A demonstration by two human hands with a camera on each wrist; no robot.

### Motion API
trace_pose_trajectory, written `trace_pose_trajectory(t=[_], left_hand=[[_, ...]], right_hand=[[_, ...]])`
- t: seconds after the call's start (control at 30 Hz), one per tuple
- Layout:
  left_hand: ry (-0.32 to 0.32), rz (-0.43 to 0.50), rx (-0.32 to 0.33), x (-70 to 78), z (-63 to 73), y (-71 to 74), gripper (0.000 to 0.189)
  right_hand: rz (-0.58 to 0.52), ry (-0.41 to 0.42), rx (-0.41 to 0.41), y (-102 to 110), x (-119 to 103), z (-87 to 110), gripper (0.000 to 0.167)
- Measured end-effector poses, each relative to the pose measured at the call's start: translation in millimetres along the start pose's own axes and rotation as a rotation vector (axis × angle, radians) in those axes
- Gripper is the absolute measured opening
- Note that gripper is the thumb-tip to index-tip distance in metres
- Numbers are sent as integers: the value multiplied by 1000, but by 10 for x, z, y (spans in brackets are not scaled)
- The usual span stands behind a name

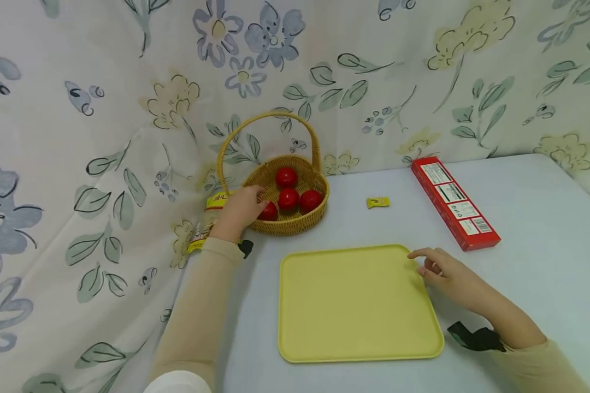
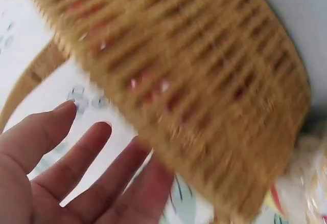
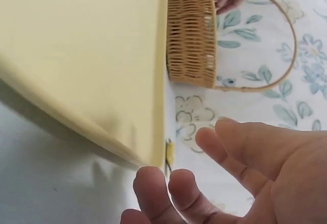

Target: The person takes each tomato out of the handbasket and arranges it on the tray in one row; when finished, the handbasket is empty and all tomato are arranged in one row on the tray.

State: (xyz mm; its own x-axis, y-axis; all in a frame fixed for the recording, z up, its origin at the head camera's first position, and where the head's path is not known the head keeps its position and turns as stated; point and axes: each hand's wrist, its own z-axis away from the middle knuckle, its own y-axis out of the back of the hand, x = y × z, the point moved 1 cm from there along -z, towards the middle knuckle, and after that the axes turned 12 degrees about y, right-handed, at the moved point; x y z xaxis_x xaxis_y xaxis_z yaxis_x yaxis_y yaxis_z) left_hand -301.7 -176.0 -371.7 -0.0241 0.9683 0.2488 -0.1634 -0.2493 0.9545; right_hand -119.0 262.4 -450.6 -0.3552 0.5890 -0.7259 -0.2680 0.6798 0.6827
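Observation:
My left hand [image 1: 243, 208] reaches over the left rim of a wicker basket [image 1: 295, 225] with a tall arched handle. Several glossy red round fruits [image 1: 288, 199] lie inside it. The fingertips are close to the leftmost red fruit [image 1: 269, 212]; no grip on it shows. In the left wrist view, the spread fingers [image 2: 69, 173] are beside the basket's woven wall [image 2: 204, 70], holding nothing. My right hand [image 1: 454, 277] hovers at the upper right corner of a yellow tray [image 1: 359, 305]. Its fingers [image 3: 153, 188] are loosely bent and hold nothing; whether they touch the rim I cannot tell.
Right of the basket lies a small yellow packet [image 1: 377, 202]. Farther right is a long red box [image 1: 454, 204] with white labels. A yellow-and-clear snack bag [image 1: 201, 232] stands left of the basket, partly behind my left arm. Flowered cloth [image 1: 373, 82] hangs behind the white table [image 1: 546, 218].

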Motion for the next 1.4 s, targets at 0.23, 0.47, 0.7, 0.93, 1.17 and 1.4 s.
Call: trace_pose_trajectory(t=[0.23,0.47,0.7,0.93,1.17,1.4], left_hand=[[34,-239,-11,77,-171,-154,55],[85,-290,-90,41,-232,-263,72],[91,-374,-152,13,-247,-342,64],[131,-286,6,46,-233,-311,77],[49,-42,226,179,73,-48,60],[-110,384,161,220,610,7,58]], right_hand=[[-49,29,14,-198,126,7,28],[1,1,25,-255,146,58,26],[-16,-7,24,-282,175,81,27],[-12,14,37,-262,223,67,27],[0,38,44,-246,262,53,26],[-2,25,49,-249,266,45,27]])
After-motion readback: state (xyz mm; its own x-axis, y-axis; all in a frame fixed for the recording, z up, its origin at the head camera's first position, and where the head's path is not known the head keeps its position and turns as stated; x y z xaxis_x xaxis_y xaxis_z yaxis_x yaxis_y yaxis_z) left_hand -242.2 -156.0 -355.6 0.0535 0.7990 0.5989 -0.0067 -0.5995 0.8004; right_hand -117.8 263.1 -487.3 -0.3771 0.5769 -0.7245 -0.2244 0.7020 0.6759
